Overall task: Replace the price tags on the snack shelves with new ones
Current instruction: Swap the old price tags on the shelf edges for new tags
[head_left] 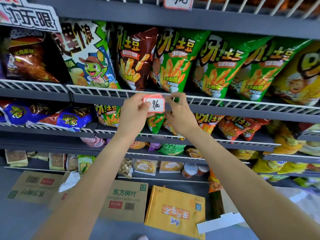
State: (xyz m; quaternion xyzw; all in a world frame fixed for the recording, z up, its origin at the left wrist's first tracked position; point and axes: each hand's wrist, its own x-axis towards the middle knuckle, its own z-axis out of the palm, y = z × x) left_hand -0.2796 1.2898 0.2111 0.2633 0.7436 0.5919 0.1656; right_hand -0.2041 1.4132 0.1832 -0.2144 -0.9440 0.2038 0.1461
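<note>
Price tags (pixel 154 105): you hold a small stack of red-bordered white cards in front of the wire rail of the chip shelf; the top card shows a handwritten "9" and a character.
Left hand (pixel 134 111): your fingers curl round the left side of the stack, thumb pressed on the face of the top card.
Right hand (pixel 180 113): your fingertips are pinched together just right of the stack, at the wire rail; what they pinch is too small to tell.
Floor: near your arms lie a brown carton with green print (pixel 125 200), a yellow carton (pixel 174 210) beside it on the right, and another brown carton (pixel 34 187) to the left.
Bottom shelf (pixel 164 177): small packets and two tins stand here.
Lower shelves: purple bags (pixel 72 118) lie on the left, red bags (pixel 237 127) on the right, with green chip bags partly hidden behind your hands.
Wire rail (pixel 242 101): white wire fencing runs along the front of the chip shelf, touching your right fingertips.
Chip shelf: a white and green corn-figure bag (pixel 88 56), a brown chip bag (pixel 135 58), and three green chip bags (pixel 174 61) stand upright side by side; a yellow bag (pixel 299 75) sits far right.
Top rail: another red-bordered tag (pixel 178 2) hangs above, partly cut off.
</note>
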